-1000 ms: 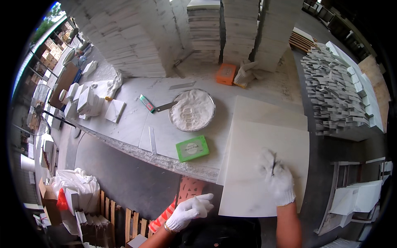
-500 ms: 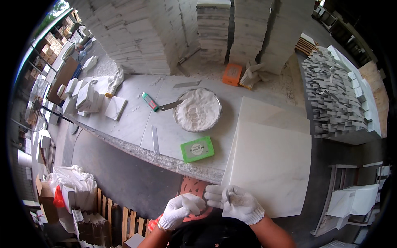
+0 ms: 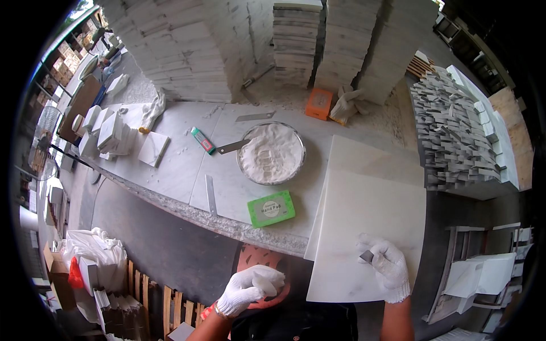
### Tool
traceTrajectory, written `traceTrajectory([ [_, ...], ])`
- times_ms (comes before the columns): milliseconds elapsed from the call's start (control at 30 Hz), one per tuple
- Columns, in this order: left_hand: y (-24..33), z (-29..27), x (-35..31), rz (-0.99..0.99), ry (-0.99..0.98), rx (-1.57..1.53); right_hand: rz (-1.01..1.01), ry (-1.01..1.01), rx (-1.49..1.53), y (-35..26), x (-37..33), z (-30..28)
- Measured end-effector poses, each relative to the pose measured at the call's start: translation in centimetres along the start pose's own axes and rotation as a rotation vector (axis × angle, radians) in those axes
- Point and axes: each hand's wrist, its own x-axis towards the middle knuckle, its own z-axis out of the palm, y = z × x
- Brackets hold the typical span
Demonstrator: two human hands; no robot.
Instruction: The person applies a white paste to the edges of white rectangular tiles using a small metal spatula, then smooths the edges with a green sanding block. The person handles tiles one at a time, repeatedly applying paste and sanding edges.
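A: Head view, item one?
B: Right hand [image 3: 385, 266], white glove, fingers curled shut on a small grey piece [image 3: 367, 256], resting on the near part of a white marble slab [image 3: 369, 210]. The slab lies on the right end of the stone worktable [image 3: 187, 165] and overhangs its front edge.

A: Item two?
B: Left hand [image 3: 250, 288], white glove, closed around a pale lump [image 3: 266, 281], held off the table, over a reddish round seat [image 3: 256, 258] below the table edge.

A: Remaining stock on the table?
B: Metal bowl of white powder [image 3: 272, 153] mid-table, a trowel [image 3: 232, 147] with its tip on the bowl's left rim. Green rectangular pad [image 3: 271, 208] near the front edge, between bowl and slab. Metal ruler [image 3: 211, 195] left of the pad. Orange block [image 3: 318, 103] at the back. Small marble tile [image 3: 153, 149] to the left.
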Motion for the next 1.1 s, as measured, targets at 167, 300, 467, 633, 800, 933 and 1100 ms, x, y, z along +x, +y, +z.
traceTrajectory([
  [167,2.6,3.2,3.3,-0.052,-0.099,0.220,-0.003,0.011,-0.550,-2.6,2.5,1.9],
  [300,2.6,3.3,3.5,-0.087,-0.133,0.188,-0.168,-0.136,-0.880,-2.1,5.2,3.4],
  [467,1.4,2.2,1.9,-0.105,-0.037,0.133,-0.460,-0.333,-1.084,-1.9,6.7,4.3],
  [633,0.1,1.3,1.1,-0.034,-0.009,0.126,-0.433,-0.381,-1.154,-0.9,4.7,5.4],
  [800,0.7,0.8,1.1,-0.071,0.022,0.103,-0.241,-0.314,-0.858,0.0,3.4,5.5],
  [933,0.0,-0.2,1.0,-0.049,0.027,0.058,-0.319,-0.196,-0.778,-0.5,3.7,5.3],
  [1100,0.6,0.2,1.1,-0.112,0.079,-0.050,-0.056,0.009,-0.495,-2.1,6.8,5.9],
])
